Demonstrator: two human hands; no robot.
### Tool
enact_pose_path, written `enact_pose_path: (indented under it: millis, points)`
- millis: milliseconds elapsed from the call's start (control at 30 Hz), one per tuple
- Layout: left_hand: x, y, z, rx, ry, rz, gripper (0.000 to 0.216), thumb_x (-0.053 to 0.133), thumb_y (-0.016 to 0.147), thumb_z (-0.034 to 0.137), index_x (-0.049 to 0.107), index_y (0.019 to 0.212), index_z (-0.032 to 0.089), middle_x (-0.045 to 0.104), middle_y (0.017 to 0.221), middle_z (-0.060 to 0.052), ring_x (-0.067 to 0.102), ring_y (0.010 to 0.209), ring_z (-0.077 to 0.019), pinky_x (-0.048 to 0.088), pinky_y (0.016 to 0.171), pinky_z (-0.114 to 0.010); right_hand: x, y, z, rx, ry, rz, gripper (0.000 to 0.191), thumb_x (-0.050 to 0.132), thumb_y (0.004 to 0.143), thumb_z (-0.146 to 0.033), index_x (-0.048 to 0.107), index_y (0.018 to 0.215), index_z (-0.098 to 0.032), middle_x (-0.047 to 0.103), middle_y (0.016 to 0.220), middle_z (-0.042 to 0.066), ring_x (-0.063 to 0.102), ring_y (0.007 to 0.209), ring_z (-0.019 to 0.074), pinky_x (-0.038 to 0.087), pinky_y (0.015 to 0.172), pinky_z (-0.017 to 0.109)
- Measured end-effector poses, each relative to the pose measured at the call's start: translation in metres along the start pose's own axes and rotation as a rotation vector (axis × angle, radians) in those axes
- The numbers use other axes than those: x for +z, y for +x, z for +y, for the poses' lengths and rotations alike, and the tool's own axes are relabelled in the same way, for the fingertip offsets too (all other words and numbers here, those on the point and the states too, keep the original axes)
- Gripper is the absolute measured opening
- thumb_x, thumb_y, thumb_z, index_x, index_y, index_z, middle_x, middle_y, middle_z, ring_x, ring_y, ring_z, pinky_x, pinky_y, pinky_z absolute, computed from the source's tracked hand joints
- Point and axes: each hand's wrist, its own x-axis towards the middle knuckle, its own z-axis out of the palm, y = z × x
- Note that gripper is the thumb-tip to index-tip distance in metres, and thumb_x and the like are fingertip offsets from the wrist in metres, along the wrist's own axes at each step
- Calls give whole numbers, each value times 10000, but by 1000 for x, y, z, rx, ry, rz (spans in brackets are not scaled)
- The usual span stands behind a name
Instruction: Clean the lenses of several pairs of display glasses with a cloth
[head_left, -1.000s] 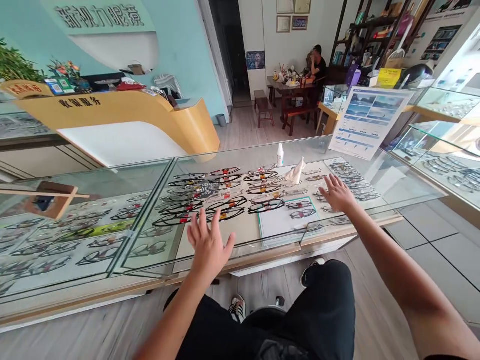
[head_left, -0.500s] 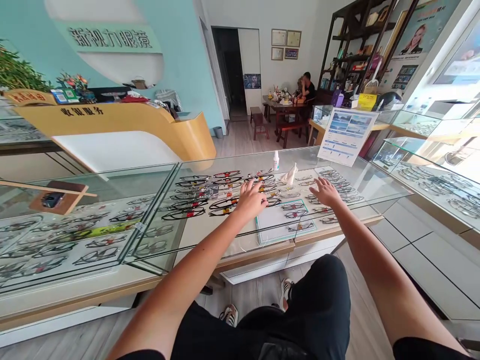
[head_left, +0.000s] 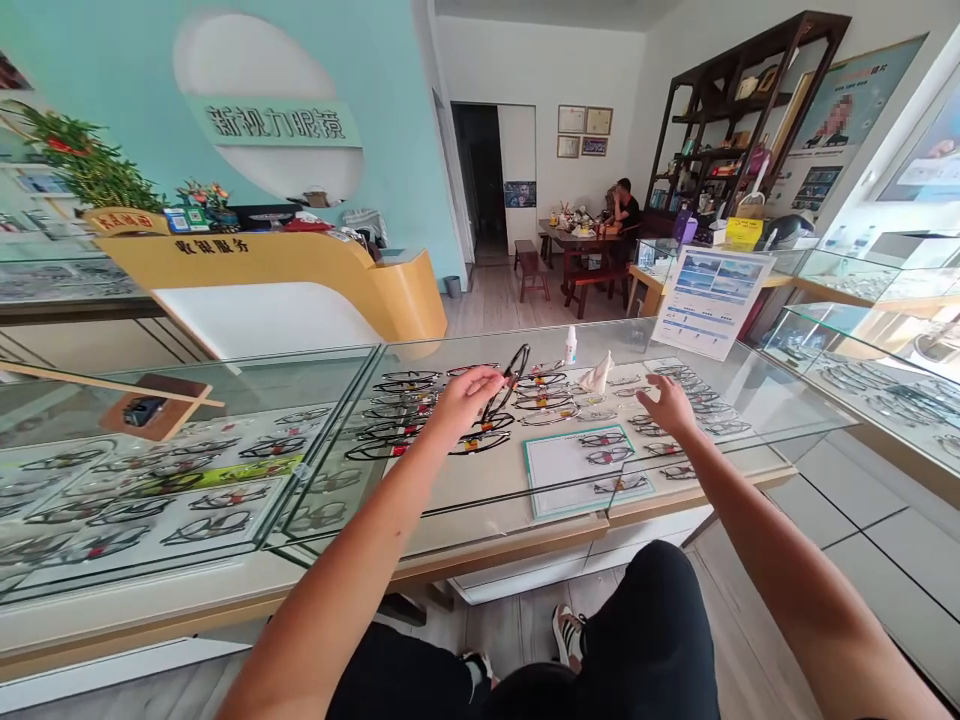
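My left hand (head_left: 466, 395) pinches a dark pair of eyeglasses (head_left: 516, 372) between thumb and fingers, tilted up above the glass counter. Below and around it lie rows of eyeglass frames (head_left: 544, 402), many with small orange or red tags. My right hand (head_left: 670, 405) hovers with fingers apart over the right-hand rows of eyeglasses (head_left: 709, 400), holding nothing. Between the hands stand a crumpled white cloth (head_left: 597, 376) and a small white bottle (head_left: 571, 346). Nearer to me is a teal-edged white sheet (head_left: 559, 470) with several eyeglasses along its right side.
A printed sign (head_left: 709, 300) stands at the counter's far right. More glass display cases flank it, with a wooden stand (head_left: 154, 408) on the left one. Behind is a yellow reception desk (head_left: 300, 262). A person (head_left: 624, 205) sits at a wooden table in the back.
My left hand has picked up a dark pair of eyeglasses from the rows and raised it. My right hand stays over the right rows. The view has shifted slightly.
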Motion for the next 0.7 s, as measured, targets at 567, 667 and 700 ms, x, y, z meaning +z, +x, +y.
enact_pose_path:
  millis: [567,667,700]
  points:
    - [-6,55,-45,180,-152,229,593,909,842,789,748,961,231,749,846,-15,706,804,-200,577,770,-317,66,39,-252,-558,917,-96,431,655,1084,-657,698,954,-248,595,729,-25,487,658,171,386,660,330]
    - [-5,52,-48,197,-156,191,575,904,866,774,773,992,228,757,869,-22,724,830,-201,572,745,-300,65,35,-246,-563,950,-124,471,667,1086,-702,690,947,-253,560,731,-29,471,675,171,376,665,333]
    - [-5,52,-49,200,-164,184,570,897,877,770,783,1011,228,770,899,-31,738,862,-207,583,751,-298,64,36,-244,-560,953,-130,487,663,1087,-720,691,950,-254,545,729,-31,466,675,171,373,664,333]
